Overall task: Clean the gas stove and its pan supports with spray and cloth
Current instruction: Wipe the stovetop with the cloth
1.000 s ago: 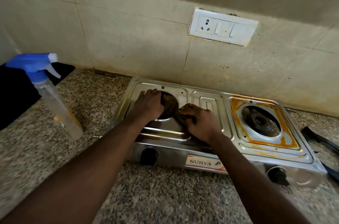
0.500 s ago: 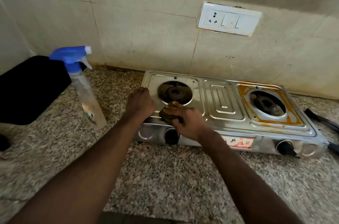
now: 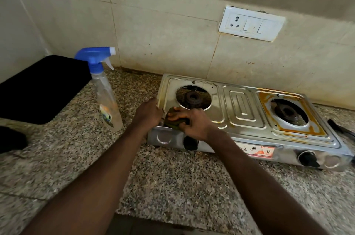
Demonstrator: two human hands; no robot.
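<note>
Dark green cloth (image 3: 172, 122) is lying on the front left corner of the steel gas stove (image 3: 240, 107), under the right hand (image 3: 194, 123). The fingers (image 3: 177, 114) of that hand are curling over the cloth and gripping it, pressing it against the stove top just in front of the left burner (image 3: 193, 98). The left hand (image 3: 148, 111) is gripping the stove's left edge, just beside the cloth. Both forearms are reaching forward from the lower edge of the view and converging on that corner. The right wrist is covering part of the left knob (image 3: 190, 143). Orange staining is ringing the right burner (image 3: 288, 112). The spray bottle (image 3: 107, 100) with the blue trigger head is standing upright on the granite table (image 3: 172, 177), left of the stove and apart from it. A black slab (image 3: 38, 88) is lying behind the bottle.
</note>
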